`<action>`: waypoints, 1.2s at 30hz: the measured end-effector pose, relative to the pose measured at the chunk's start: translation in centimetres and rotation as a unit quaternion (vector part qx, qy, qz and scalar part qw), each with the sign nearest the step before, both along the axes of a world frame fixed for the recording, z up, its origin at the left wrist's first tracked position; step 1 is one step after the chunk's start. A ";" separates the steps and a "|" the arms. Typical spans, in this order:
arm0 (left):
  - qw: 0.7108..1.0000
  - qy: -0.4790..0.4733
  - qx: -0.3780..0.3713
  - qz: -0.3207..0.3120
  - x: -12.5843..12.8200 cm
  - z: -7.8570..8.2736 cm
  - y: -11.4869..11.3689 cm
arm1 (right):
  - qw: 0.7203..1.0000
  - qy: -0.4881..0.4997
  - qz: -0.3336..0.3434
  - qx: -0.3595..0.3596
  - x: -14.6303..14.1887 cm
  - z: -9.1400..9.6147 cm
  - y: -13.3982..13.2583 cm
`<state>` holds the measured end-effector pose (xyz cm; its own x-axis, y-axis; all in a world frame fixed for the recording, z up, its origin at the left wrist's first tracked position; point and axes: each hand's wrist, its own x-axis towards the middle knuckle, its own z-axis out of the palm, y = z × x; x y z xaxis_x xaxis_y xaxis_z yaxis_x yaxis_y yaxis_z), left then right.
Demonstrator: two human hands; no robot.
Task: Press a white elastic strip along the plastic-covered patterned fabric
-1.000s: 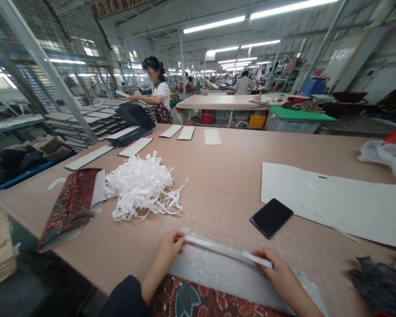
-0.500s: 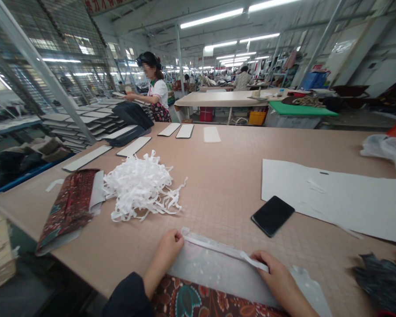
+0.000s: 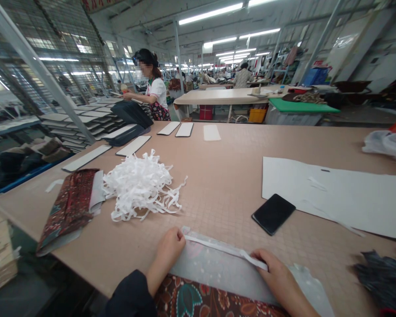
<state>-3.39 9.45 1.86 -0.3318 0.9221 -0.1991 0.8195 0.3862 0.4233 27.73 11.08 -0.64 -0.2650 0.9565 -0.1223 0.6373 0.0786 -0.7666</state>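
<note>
A narrow white tape (image 3: 214, 245) lies along the upper edge of a fabric panel, whose pale backing (image 3: 218, 268) faces up. Its brown floral side (image 3: 201, 297) shows nearest me. At the left end of the tape, my left hand (image 3: 171, 245) is closed in a pinch at the panel's corner. My right hand (image 3: 270, 268) pinches the tape near its other end, where a short tail lifts off the backing. A heap of loose white tapes (image 3: 140, 187) sits beyond my left hand. Left of that heap is a folded piece of floral fabric (image 3: 69, 202).
A black tablet-like slab (image 3: 273, 214) overlaps a large white board (image 3: 336, 189) on the right. Crumpled dark plastic (image 3: 381, 277) lies at the right edge. Several white panels (image 3: 185, 129) line the table's far side. A co-worker (image 3: 155, 90) stands behind stacked boards at the back left.
My left hand has shifted very slightly right along the panel's edge. My right hand keeps its pinch on the tape, and the view has tilted a little.
</note>
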 end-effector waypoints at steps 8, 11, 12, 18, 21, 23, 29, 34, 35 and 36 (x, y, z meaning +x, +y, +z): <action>0.975 0.179 0.067 -0.113 1.8 1.2 -1.1 | 1.000 0.005 -0.030 -0.003 0.0 -0.4 0.0; 0.926 0.288 0.078 -0.232 2.4 1.3 -1.8 | 0.999 -0.012 -0.036 0.007 -0.2 -0.1 0.1; 0.914 0.304 0.072 -0.258 2.4 1.3 -2.0 | 0.999 -0.015 -0.039 0.013 -0.2 0.0 0.1; 0.877 0.350 0.039 -0.327 2.6 0.9 -3.0 | 0.998 -0.043 -0.045 0.016 -0.6 0.4 0.2; 0.862 0.376 0.026 -0.338 3.0 0.9 -2.9 | 0.998 -0.049 -0.035 0.025 -0.7 0.6 0.2; 0.853 0.391 0.024 -0.345 3.3 0.9 -2.8 | 0.998 -0.052 -0.031 0.033 -0.7 0.6 0.2; 0.858 0.372 -0.009 -0.354 4.5 2.4 -2.0 | 0.995 -0.077 -0.031 0.063 -0.9 0.5 0.1; 0.873 0.285 0.003 -0.396 9.0 3.1 -0.9 | 0.986 -0.140 -0.007 0.086 -1.3 0.2 0.0; 0.871 0.258 0.013 -0.418 10.1 2.9 -0.8 | 0.985 -0.149 -0.001 0.090 -1.3 0.2 0.0; 0.868 0.236 0.022 -0.436 11.1 2.6 -0.8 | 0.984 -0.153 0.002 0.094 -1.3 0.2 0.0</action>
